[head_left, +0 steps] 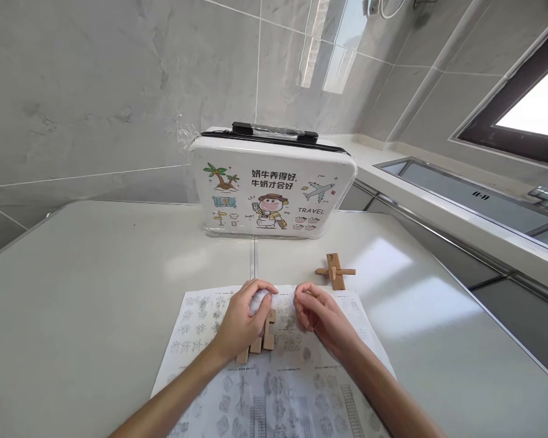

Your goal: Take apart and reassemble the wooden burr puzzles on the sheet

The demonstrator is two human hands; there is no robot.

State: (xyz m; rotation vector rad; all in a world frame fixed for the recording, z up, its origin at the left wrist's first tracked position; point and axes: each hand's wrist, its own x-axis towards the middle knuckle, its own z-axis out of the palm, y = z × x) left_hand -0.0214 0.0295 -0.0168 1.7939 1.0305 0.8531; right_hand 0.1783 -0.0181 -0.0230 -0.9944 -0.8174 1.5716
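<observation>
Square-ended wooden blocks point(268, 342) lie on printed paper point(196, 371).

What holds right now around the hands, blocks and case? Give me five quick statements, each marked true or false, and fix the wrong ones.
1. The cross lies farther off than the right hand. True.
2. The left hand partly hides the blocks. True.
3. The right hand is gripping the cross. False: the cross lies apart from it, untouched.
4. The case stands upright beyond both hands. True.
5. The sheet under the blocks is blank. False: it is printed with many small diagrams.
</observation>
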